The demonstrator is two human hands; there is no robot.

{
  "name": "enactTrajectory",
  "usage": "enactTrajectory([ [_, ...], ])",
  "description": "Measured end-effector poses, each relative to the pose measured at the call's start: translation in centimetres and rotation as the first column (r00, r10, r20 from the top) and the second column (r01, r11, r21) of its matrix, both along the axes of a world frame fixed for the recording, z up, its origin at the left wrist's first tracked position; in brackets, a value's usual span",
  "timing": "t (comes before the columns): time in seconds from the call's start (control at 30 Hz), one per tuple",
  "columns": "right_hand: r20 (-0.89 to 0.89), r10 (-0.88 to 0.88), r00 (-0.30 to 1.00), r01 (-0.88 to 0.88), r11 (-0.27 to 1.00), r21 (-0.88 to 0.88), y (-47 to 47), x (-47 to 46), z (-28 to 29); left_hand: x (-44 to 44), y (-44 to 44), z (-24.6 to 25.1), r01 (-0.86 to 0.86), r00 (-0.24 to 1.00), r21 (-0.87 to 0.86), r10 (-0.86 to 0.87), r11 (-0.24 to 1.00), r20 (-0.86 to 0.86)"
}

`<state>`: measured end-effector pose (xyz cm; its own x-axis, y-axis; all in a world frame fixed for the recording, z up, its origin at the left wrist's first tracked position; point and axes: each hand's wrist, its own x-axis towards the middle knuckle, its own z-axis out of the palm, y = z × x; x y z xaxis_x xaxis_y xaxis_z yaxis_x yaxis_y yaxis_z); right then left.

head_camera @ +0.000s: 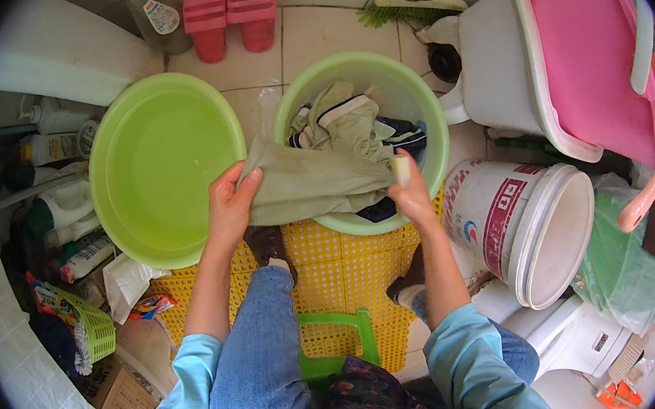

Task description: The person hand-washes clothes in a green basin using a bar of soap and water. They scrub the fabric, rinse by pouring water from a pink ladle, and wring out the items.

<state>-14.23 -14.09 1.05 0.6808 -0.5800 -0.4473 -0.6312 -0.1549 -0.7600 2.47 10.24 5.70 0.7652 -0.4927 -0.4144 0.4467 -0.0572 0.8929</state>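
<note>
My left hand (231, 200) grips one end of a wet, olive-grey garment (319, 181), thumb on top. The cloth spans across to my right hand (411, 195), which holds a pale yellow block, apparently a bar of soap (400, 169). Whether the right fingers also pinch the cloth is hidden. Beneath and behind the stretched cloth stands a light green basin (436, 119) with an olive garment with a white band (344, 111) and a dark navy cloth (401, 135) in it. Left of it, a second green basin (97, 164) contains what looks like clear water.
Yellow perforated mats (316, 260) cover the floor by my feet, around a green plastic stool (367, 336). A white bucket (518, 225) lies tilted at right, below a pink tub (596, 59). Bottles (64, 204) line the left side; pink slippers (206, 21) stand behind.
</note>
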Motion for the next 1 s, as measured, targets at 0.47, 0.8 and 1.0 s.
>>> enactTrajectory([
  [0.47, -0.028, 0.327, 0.945, -0.196, 0.493, -0.848, 4.6, 4.3, -2.8, -5.1, -3.2, -7.7, -0.074, 0.937, 0.025, 0.078, 0.997, -0.341],
  [0.8, -0.394, -0.147, 0.907, -0.119, 0.809, -0.576, -0.9, 3.9, -6.2, -3.0, -2.3, -4.8, -0.313, 0.949, 0.021, 0.313, 0.950, -0.024],
  [1.0, -0.166, 0.271, 0.948, -0.306, 0.636, -0.708, 6.6, 3.8, -6.4, -3.4, -1.9, -4.3, -0.266, 0.963, 0.070, 0.261, 0.962, 0.069],
])
